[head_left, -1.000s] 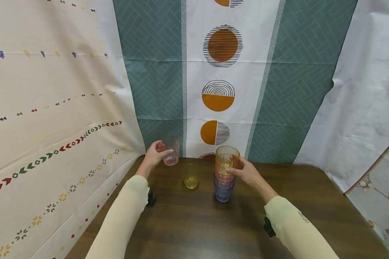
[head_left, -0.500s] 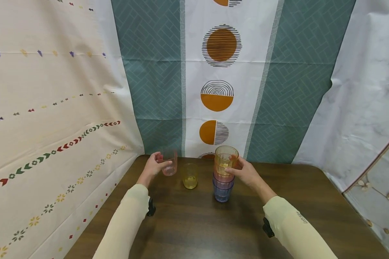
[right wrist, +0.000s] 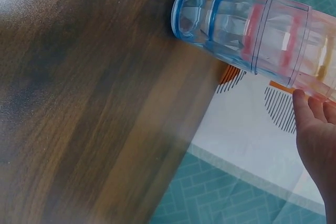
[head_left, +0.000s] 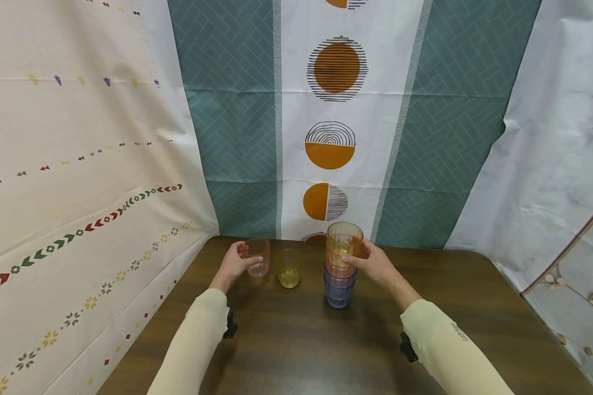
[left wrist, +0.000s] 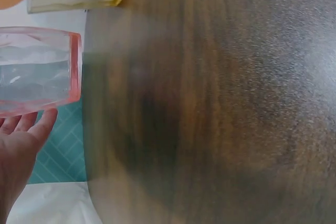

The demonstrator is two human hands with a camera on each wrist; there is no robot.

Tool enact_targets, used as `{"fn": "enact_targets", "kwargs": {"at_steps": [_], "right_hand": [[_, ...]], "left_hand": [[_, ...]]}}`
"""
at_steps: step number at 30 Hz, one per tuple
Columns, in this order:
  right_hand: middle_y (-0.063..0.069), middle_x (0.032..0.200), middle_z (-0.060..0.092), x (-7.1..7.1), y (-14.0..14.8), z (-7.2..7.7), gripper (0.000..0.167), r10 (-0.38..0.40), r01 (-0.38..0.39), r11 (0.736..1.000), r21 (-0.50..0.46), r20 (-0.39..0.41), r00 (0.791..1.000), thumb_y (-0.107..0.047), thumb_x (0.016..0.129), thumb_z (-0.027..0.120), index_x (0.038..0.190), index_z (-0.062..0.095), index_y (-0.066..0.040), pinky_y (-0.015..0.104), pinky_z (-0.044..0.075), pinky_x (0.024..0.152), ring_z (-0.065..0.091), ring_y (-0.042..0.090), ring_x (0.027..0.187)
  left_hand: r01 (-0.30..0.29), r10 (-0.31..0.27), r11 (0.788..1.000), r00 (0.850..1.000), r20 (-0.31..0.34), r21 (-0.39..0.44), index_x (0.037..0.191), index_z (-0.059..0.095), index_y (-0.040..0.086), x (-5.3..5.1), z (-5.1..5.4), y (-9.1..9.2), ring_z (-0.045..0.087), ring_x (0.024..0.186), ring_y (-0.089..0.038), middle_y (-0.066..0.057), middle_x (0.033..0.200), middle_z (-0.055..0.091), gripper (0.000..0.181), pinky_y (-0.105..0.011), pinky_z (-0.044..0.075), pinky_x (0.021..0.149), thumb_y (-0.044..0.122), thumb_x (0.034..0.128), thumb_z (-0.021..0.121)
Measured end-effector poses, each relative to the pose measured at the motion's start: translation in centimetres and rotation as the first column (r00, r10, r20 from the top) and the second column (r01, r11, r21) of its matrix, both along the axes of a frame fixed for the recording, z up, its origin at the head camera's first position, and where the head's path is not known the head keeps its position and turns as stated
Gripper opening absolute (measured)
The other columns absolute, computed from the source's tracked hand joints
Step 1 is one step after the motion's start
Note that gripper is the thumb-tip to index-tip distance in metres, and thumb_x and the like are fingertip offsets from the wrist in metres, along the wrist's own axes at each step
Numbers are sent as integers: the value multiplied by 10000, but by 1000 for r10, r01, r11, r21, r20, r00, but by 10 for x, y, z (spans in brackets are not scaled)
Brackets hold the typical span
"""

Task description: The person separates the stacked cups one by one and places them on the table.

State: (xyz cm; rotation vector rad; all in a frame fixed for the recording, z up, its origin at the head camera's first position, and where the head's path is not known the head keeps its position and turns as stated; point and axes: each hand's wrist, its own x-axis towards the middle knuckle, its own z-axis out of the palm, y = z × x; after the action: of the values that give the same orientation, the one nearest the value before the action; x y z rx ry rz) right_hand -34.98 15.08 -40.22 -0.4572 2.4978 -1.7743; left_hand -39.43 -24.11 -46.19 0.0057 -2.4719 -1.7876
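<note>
In the head view my left hand [head_left: 232, 266] grips a clear pink cup [head_left: 259, 264] by its side, upright, at the table's far left. Just right of it a yellow cup [head_left: 289, 270] stands upright. My right hand [head_left: 375, 264] holds a tall stack of nested cups around its upper part. Yellow is at the top, pink in the middle and a blue cup [head_left: 338, 296] at the bottom. The right wrist view shows the stack [right wrist: 252, 30] from the side, its blue base close to the tabletop. Whether the pink cup's base touches the wood, I cannot tell.
The dark wooden table [head_left: 296, 351] has a rounded far edge. Behind it hangs a green and white curtain [head_left: 237, 137]. A patterned cream cloth [head_left: 89, 164] borders the left, and a white marbled cloth [head_left: 548, 142] the right.
My left hand has lowered the pink cup from above the table's far edge to beside the yellow cup. The right hand and the stack have stayed nearly still.
</note>
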Motion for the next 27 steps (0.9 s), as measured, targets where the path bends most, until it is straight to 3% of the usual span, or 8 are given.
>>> {"fn": "enact_targets", "kwargs": {"at_steps": [11,18,27], "right_hand": [[249,1472,440,0,-1,1,737,-11,11,1000,-8,7,1000,-236,927,723,1519,333,-36,551,361,1086,422,417,1350],[256,1491,416,1,-2,1,751,-7,7,1000,-13,13,1000,-240,934,714,1529,306,-29,568,350,1086,401,429,1363],[244,1491,422,1,-2,1,738,-10,10,1000,5,1,1000,-241,938,710,1525,314,-31,548,366,1083,410,419,1360]], "left_hand": [[-17,17,1000,1000,13,-15,1469,259,-61,2,-11,2,353,1362,-424,-268,1463,368,857,-526,320,1117,143,842,806],[-1,1,1000,1000,18,-1,1477,250,-53,1,-17,3,346,1375,-414,-255,1479,362,873,-532,309,1123,162,842,809],[16,-15,999,1000,25,-47,1457,235,-76,-1,-26,-1,295,1402,-442,-290,1490,338,849,-547,264,1140,122,851,795]]}}
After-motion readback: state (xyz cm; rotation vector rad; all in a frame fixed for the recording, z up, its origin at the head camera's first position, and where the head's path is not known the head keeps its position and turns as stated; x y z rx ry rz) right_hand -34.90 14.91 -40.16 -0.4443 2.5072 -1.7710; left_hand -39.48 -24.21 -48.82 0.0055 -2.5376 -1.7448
